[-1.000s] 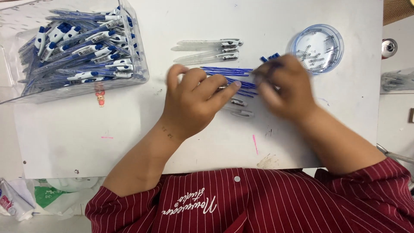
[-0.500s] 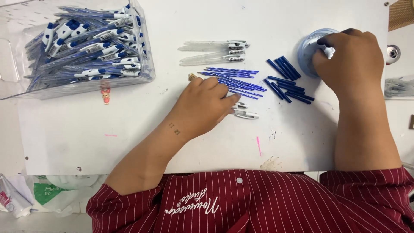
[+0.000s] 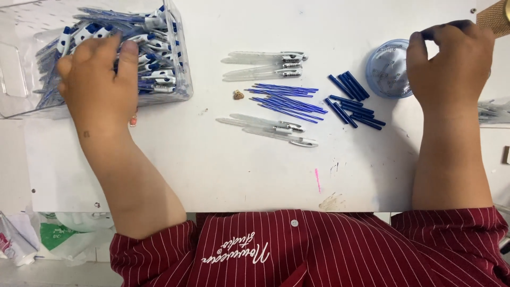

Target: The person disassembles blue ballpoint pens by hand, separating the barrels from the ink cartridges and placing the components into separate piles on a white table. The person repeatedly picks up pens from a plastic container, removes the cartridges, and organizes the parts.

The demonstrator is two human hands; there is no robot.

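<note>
reaching across the counter point(image 3: 212, 175), the left hand point(image 3: 98, 85) is lying over the clear bin point(image 3: 180, 64) of finished blue-and-white pens point(image 3: 154, 74), its fingers point(image 3: 126, 56) spread flat and pressing on the heap; whether they are pinching one pen underneath cannot be told. the right hand point(image 3: 451, 66) is curling over the far edge of the round blue lid point(image 3: 388, 69), thumb and forefinger bent toward each other with a small gap, and nothing can be seen held between them.

between the two hands the parts are lying sorted: two clear barrels point(image 3: 265, 64) farther out, two more clear barrels point(image 3: 271, 128) nearer the body, a fan of thin blue refills point(image 3: 289, 101) between them, and short dark blue caps point(image 3: 353, 101) just left of the right fingers.

doing this well is probably a matter of keeping the left fingers light on the heap so pens are not spilling over the bin wall, and picking small pieces from the lid with fingertips only, one at a time, without nudging the caps beside it out of their rows.
</note>
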